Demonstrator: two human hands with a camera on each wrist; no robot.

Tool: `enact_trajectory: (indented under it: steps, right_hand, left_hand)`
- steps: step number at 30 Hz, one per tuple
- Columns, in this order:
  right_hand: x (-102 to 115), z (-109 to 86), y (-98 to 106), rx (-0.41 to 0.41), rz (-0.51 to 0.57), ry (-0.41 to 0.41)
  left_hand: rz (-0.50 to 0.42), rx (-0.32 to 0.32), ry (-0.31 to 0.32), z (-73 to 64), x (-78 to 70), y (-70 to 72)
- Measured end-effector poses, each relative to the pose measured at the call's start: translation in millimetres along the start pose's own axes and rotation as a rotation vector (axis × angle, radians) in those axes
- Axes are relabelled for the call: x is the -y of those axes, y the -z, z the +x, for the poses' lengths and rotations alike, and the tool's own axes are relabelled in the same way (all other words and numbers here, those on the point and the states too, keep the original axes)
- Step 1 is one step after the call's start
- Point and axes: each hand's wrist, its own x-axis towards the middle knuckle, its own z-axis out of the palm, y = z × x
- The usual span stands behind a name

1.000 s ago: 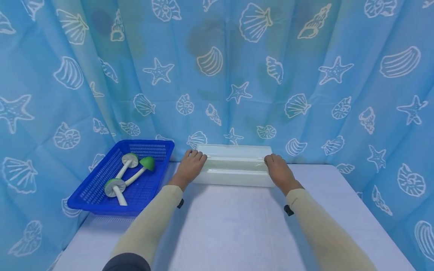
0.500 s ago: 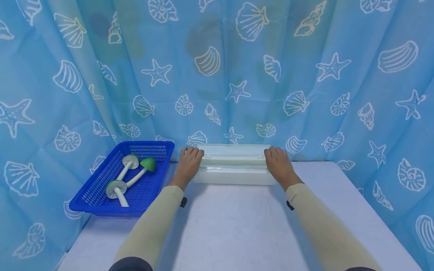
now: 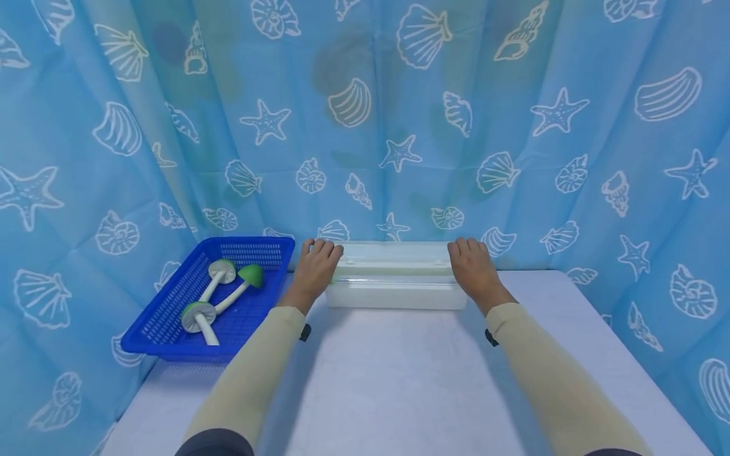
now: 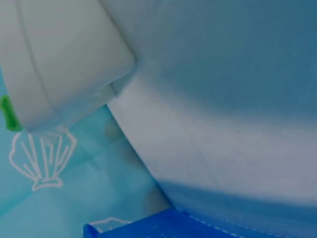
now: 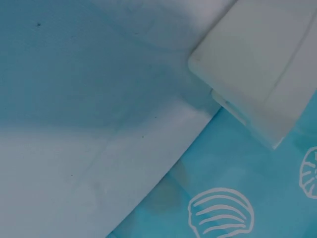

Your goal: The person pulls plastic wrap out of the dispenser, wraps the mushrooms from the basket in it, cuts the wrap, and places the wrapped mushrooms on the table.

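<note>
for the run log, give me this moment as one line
left hand: at box, left end | right hand: at box, right end | box: on table | basket: three mushrooms inside

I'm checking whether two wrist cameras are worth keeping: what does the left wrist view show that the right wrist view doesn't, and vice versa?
Left wrist only: part of the blue basket, a small green piece at the white container's edge, and a fan-shaped shell print. Right wrist only: a ribbed shell print. Both: an end of the white container, pale table, blue curtain.
</note>
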Motion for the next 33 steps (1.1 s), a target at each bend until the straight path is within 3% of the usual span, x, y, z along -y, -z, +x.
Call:
enact_trajectory:
  steps: [6,21,26,33]
  right_hand:
    - [-2,2.7,7,-0.048,0.004,0.014]
    - [-8,16.7,37,-0.011,-0.014,0.011]
    - [-9,20.0,42,-0.013,-0.013,-0.006]
    - [-11,24.8,49,-0.021,-0.012,-0.005]
  left_hand:
    - [0.033,-0.005,0.009,6.6,1.3,5.7]
    - [0.050,-0.029,-0.001,19.6,10.1,27.1]
    - [0.020,-0.056,-0.021,22.0,12.7,31.4]
    - [-0.005,-0.028,-0.014,25.7,15.2,39.6]
